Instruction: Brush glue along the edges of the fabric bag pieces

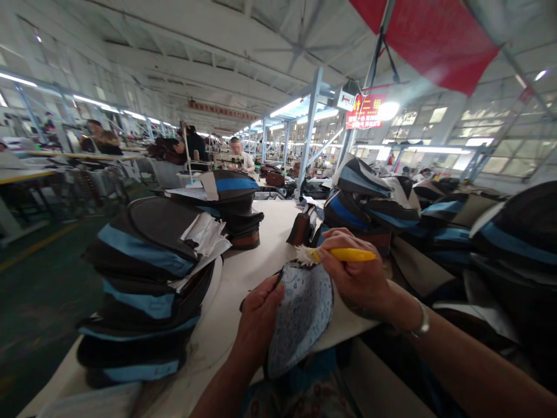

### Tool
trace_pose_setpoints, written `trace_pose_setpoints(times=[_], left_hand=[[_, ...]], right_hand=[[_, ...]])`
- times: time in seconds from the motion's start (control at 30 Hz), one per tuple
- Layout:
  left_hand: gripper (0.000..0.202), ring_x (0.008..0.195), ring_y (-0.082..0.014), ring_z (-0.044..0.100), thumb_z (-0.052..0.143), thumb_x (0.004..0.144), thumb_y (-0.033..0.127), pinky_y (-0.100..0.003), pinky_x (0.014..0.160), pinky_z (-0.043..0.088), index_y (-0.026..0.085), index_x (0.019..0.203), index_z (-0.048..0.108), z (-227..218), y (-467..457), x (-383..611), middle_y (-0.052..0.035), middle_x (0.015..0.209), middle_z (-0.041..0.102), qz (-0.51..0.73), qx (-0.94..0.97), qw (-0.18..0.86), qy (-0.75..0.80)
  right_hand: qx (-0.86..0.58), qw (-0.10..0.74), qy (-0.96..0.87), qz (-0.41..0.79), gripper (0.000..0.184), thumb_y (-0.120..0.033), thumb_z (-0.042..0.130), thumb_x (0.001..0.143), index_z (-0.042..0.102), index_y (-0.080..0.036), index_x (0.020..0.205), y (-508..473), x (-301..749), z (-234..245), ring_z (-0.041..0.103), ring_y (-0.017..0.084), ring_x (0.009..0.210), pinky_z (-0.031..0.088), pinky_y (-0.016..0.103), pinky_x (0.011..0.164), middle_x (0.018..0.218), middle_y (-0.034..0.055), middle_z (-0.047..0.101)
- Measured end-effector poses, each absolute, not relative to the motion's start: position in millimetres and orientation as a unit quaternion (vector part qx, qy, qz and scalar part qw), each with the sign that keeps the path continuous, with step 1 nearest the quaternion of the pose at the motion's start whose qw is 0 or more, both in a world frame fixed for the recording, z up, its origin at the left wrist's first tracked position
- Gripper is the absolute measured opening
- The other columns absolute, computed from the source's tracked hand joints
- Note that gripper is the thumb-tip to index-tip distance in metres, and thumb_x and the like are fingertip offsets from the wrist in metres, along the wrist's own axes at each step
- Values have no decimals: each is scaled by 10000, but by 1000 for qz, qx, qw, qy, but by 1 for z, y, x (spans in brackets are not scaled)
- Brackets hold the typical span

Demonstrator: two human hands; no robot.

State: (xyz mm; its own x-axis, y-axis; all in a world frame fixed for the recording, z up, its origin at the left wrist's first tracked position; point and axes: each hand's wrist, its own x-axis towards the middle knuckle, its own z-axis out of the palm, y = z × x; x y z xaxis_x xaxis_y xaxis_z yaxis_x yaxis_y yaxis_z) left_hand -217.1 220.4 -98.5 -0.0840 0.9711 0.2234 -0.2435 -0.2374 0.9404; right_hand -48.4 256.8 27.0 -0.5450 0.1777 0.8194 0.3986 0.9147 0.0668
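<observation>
My right hand [354,273] grips a brush with a yellow handle [353,254] and pale, worn bristles [306,255]. The bristles meet the top edge of a curved fabric piece [302,313] with a light blue pattern on its inner side. My left hand [260,307] pinches the dark left edge of that piece between thumb and fingers. The piece hangs tilted in front of me, over the near edge of the white table [270,223]. Its dark outer side is mostly hidden.
Stacked black-and-blue bag pieces [148,232] rise at the left, with another pile [235,203] behind them. More bag pieces [361,197] heap up at the right, close to my right arm. A small brown-and-black piece [300,228] stands mid-table. A person [247,162] sits farther back.
</observation>
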Motion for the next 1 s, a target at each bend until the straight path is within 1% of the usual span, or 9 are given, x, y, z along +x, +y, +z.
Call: trace_pose_setpoints(times=[0.07,0.2,0.33,0.47,0.63,0.73,0.8,0.9,1.0], left_hand=[[454,1023,-238,641,574,884,448,-312,852,513,169,1236,642,-101,220,-218,-72,1125,702,626,475,481,388],[439,1063,-225,623,575,890,434,-309,905,493,187,1249,631,-105,217,-219,-60,1161,689,640,462,490,370],[460,973,-217,645,598,875,438,-299,824,511,176,1252,623,-105,218,-218,-57,1090,705,642,442,520,349],[462,858,-194,641,613,855,449,-269,729,497,168,1219,644,-96,224,-225,-36,957,718,662,455,460,377],[471,861,-210,640,659,786,493,-284,763,493,155,1112,698,-82,250,-263,-44,959,717,645,526,343,435],[440,964,-239,635,582,817,506,-314,857,485,189,1100,698,-92,290,-292,-55,1057,709,604,578,196,513],[351,1029,-273,614,557,823,441,-364,948,445,197,1022,711,-107,321,-305,-79,1053,707,548,596,107,577],[269,1061,-327,593,525,824,340,-462,1021,373,165,927,701,-136,352,-310,-138,991,703,515,575,83,630],[397,1179,-328,541,420,899,351,-478,1050,355,128,1168,609,-161,345,-297,-182,1200,628,522,527,66,668]], right_hand=[[-167,465,-865,-90,52,-182,563,913,577,-221,882,258,-48,26,638,197,831,514,362,816,775,13,637],[-124,405,-901,-93,90,-154,532,917,577,-213,866,255,-47,24,602,166,699,519,381,835,741,2,627],[-117,443,-885,-83,77,-143,543,902,564,-217,901,254,-48,19,588,165,690,524,400,852,732,-4,610],[-137,409,-895,-113,69,-165,556,904,571,-224,872,261,-41,15,609,173,706,519,387,840,727,-4,627],[-275,598,-752,-38,95,-260,606,920,640,-229,838,246,-9,31,654,212,868,520,346,779,865,35,655],[-288,682,-671,42,141,-299,667,887,656,-232,764,230,10,38,654,214,816,523,356,786,786,25,622],[-296,709,-630,115,139,-329,720,843,664,-232,760,224,18,35,651,210,784,534,334,741,731,18,598],[-337,716,-569,221,186,-372,775,779,674,-218,757,223,25,22,620,167,678,518,251,593,706,20,608],[-368,714,-531,269,217,-359,807,732,671,-191,743,228,32,4,526,94,559,461,181,511,709,15,627]])
